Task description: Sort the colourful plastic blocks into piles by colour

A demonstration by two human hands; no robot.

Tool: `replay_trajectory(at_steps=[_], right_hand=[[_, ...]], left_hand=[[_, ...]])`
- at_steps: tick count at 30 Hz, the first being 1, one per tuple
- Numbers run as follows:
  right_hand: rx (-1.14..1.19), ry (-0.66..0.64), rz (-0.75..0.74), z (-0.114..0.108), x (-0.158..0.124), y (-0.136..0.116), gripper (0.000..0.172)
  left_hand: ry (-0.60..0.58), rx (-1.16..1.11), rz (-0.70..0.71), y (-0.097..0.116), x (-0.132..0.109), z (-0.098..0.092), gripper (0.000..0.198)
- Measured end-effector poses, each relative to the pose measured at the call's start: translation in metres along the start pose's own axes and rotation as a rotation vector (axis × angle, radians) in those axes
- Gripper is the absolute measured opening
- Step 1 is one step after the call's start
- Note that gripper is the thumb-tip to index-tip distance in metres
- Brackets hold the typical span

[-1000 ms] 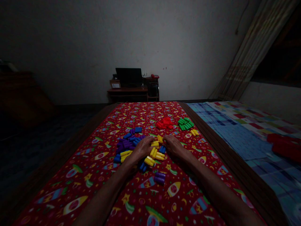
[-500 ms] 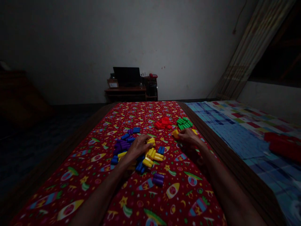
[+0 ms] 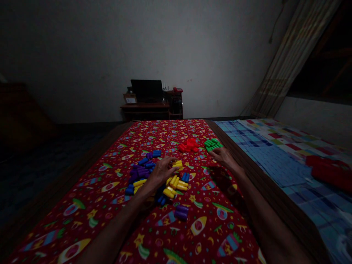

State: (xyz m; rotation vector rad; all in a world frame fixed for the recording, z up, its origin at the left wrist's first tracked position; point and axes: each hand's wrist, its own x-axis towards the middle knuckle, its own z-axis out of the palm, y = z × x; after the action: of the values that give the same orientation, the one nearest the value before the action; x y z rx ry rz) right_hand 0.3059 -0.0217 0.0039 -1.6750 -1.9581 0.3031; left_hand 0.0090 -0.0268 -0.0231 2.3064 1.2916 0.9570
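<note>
My left hand (image 3: 162, 171) is over the mixed pile, with thumb and fingers closed on a yellow ridged plastic building block (image 3: 178, 165). Under and around it lie purple blocks (image 3: 140, 171), blue blocks (image 3: 186, 177) and more yellow blocks (image 3: 170, 192). A lone purple block (image 3: 181, 212) rests nearer to me. My right hand (image 3: 224, 158) is at the near side of the green blocks (image 3: 211, 143), fingers drawn together and pointing left. Whether it holds anything is hidden. Left of the green group sits a cluster of red blocks (image 3: 189, 145).
The blocks lie on a red cloth (image 3: 209, 234) printed with rockets and stars, with a brown border. To the right are a blue checked cloth (image 3: 264, 161) and a dark red cloth (image 3: 327, 172). A desk (image 3: 145, 106) with a dark monitor (image 3: 147, 90) stands against the far wall.
The yellow block that showed at my right fingertips is out of sight, and that hand has shifted toward the green blocks. My left hand's yellow block has moved slightly right relative to the pile.
</note>
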Motion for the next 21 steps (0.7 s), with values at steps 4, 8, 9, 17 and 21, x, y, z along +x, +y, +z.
replay_trajectory(at_steps=[4, 8, 9, 17, 21], right_hand=[[0.376, -0.23, -0.252, 0.038, -0.003, -0.051, 0.038], [0.328, -0.315, -0.318, 0.044, -0.007, -0.058, 0.029], [0.256, -0.289, -0.297, 0.04, -0.006, -0.052, 0.027], [-0.321, -0.06, 0.008, -0.004, -0.005, 0.007, 0.023], [-0.369, 0.012, 0.172, -0.009, -0.011, 0.015, 0.024]], left_hand=[[0.001, -0.075, 0.048, 0.018, -0.003, 0.007, 0.025], [-0.069, -0.085, 0.104, 0.023, -0.007, 0.006, 0.029], [-0.09, -0.066, 0.105, 0.022, -0.009, 0.004, 0.03], [-0.386, 0.084, 0.046, 0.015, -0.023, -0.02, 0.035], [-0.442, 0.119, 0.004, 0.016, -0.019, -0.023, 0.035]])
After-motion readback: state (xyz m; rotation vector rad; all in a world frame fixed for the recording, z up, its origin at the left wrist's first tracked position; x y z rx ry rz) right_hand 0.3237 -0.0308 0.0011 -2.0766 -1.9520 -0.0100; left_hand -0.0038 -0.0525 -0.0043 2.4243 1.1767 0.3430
